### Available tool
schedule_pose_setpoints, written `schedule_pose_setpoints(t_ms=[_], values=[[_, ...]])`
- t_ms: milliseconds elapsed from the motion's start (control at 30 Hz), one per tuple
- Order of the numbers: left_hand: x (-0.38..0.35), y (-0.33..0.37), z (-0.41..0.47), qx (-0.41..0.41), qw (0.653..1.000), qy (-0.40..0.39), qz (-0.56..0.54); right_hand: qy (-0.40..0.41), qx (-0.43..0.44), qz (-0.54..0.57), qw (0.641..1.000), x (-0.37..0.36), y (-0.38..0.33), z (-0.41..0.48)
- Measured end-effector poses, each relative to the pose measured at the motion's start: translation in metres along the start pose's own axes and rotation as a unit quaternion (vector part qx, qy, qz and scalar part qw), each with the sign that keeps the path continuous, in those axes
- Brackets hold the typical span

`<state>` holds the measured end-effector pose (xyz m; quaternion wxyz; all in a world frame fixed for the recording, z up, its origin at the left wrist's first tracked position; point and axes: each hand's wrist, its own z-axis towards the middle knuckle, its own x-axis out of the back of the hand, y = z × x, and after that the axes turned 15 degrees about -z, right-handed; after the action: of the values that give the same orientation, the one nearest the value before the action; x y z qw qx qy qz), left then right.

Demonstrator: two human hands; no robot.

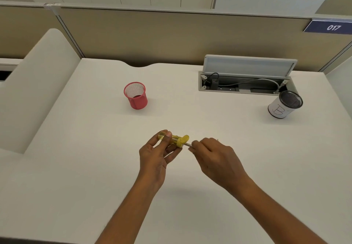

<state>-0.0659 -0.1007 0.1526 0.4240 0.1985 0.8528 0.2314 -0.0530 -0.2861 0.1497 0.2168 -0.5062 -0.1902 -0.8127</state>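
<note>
A short screwdriver with a clear yellow handle is held above the white desk near its middle. My left hand grips the handle, thumb on top and fingers underneath. My right hand pinches the thin metal shaft that sticks out to the right of the handle; the shaft's tip is hidden by those fingers. A red mesh cup stands upright behind the hands, to the left. A black mesh cup wrapped in white paper marked "B" stands at the far right.
An open cable box with its lid raised, plugs and a grey cable inside, sits at the back right of the desk. A beige partition wall runs behind the desk. A padded divider borders the left side.
</note>
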Motion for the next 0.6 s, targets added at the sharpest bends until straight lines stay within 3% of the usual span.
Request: schedule_pose_setpoints(t_ms=[100, 167, 200, 267, 333, 367, 400, 467, 533, 600], values=[[0.000, -0.001, -0.001, 0.006, 1.000, -0.001, 0.001, -0.002, -0.001, -0.044, 0.999, 0.000, 0.001, -0.002], [0.002, -0.001, -0.001, 0.005, 1.000, -0.003, 0.003, -0.066, -0.089, 0.046, 0.993, 0.004, -0.005, 0.002], [0.003, -0.001, -0.002, 0.003, 1.000, -0.007, 0.008, -0.117, -0.151, 0.132, 0.973, 0.005, -0.007, 0.006], [0.004, -0.002, -0.002, 0.000, 1.000, -0.016, 0.021, -0.219, -0.289, 0.337, 0.869, 0.014, -0.004, 0.017], [0.004, -0.004, -0.003, 0.001, 1.000, -0.016, 0.025, -0.303, -0.371, 0.451, 0.753, 0.022, 0.002, 0.024], [0.004, -0.004, -0.003, 0.002, 1.000, -0.014, 0.023, -0.322, -0.376, 0.465, 0.734, 0.024, 0.004, 0.024], [0.003, -0.004, -0.003, 0.002, 1.000, -0.013, 0.019, -0.318, -0.362, 0.457, 0.748, 0.023, 0.005, 0.024], [0.002, -0.003, -0.001, -0.003, 1.000, -0.009, 0.006, -0.229, -0.279, 0.355, 0.862, 0.016, 0.003, 0.019], [0.000, -0.001, 0.001, -0.010, 1.000, -0.008, -0.004, -0.094, -0.150, 0.158, 0.971, 0.007, 0.001, 0.011], [-0.002, 0.001, 0.003, -0.012, 1.000, -0.007, -0.010, 0.003, -0.034, -0.028, 0.999, 0.001, 0.001, 0.004]])
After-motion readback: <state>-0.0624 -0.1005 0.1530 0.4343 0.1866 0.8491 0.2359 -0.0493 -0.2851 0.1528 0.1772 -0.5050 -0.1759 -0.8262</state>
